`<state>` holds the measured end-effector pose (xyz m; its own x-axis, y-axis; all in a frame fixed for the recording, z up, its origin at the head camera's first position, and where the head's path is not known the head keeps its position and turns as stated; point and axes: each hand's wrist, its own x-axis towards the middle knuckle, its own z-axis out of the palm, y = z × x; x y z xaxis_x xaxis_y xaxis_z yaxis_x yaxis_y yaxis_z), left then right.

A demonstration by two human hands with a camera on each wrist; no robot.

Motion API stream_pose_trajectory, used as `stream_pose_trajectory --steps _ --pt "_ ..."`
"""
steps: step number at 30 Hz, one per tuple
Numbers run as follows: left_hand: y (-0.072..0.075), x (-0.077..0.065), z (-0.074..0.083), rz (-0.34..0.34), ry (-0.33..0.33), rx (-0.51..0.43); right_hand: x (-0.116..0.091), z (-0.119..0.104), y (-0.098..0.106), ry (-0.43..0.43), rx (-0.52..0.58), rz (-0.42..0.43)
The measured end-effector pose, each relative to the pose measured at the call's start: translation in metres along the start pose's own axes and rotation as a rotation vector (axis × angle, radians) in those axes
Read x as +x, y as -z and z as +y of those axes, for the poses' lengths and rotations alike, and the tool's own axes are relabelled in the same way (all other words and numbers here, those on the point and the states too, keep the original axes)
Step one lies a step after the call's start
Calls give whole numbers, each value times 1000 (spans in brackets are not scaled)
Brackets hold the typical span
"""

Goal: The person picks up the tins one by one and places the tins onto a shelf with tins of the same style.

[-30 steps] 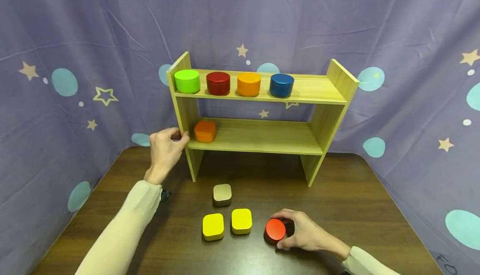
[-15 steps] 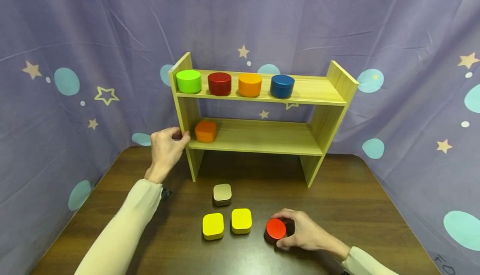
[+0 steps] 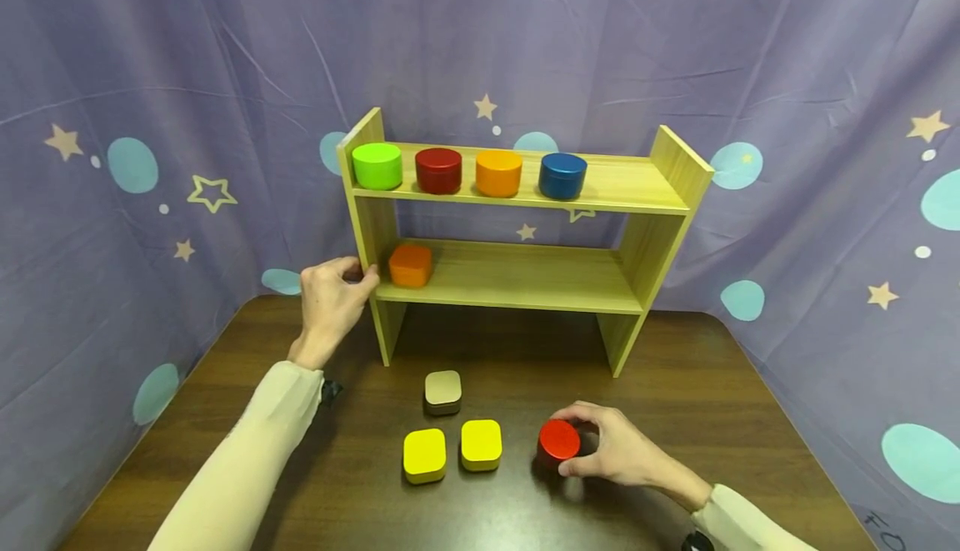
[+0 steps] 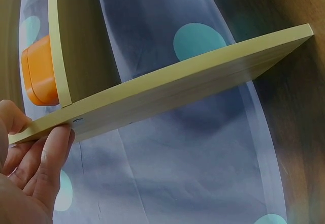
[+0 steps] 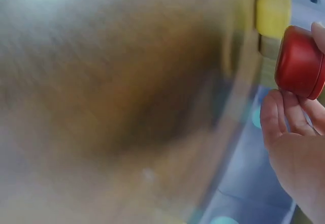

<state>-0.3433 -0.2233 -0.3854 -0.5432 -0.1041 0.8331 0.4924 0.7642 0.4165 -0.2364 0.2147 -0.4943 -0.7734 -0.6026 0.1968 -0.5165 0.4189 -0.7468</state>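
My left hand [image 3: 330,305] pinches the front edge of the left side panel of a two-tier wooden shelf [image 3: 532,276]. In the left wrist view the thumb and fingers [image 4: 49,158] lie on opposite faces of that panel [image 4: 177,74], near an orange square tin [image 4: 41,71]. At the front right, my right hand [image 3: 626,455] grips a red round tin [image 3: 558,441] between thumb and fingers, just above the table. The right wrist view shows the same red tin [image 5: 299,64] tipped on its side by the camera angle, fingers under it.
On the top tier stand a green tin [image 3: 377,167], a dark red tin [image 3: 438,172], an orange round tin [image 3: 498,174] and a blue tin [image 3: 562,177]. Two yellow square tins [image 3: 424,455] and a beige square tin [image 3: 442,393] lie on the table [image 3: 675,393]. A patterned curtain hangs behind.
My right hand has lifted the red tin off the table and moved it slightly away from me and to the right. The left hand keeps its hold on the panel.
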Motion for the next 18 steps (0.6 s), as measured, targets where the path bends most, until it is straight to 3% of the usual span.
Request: stream_pose_trajectory --steps 8,18 --pt "0 1 1 2 7 -8 11 -12 33 38 -17 100" --pt "0 0 0 8 14 -29 20 -34 75 40 -40 156"
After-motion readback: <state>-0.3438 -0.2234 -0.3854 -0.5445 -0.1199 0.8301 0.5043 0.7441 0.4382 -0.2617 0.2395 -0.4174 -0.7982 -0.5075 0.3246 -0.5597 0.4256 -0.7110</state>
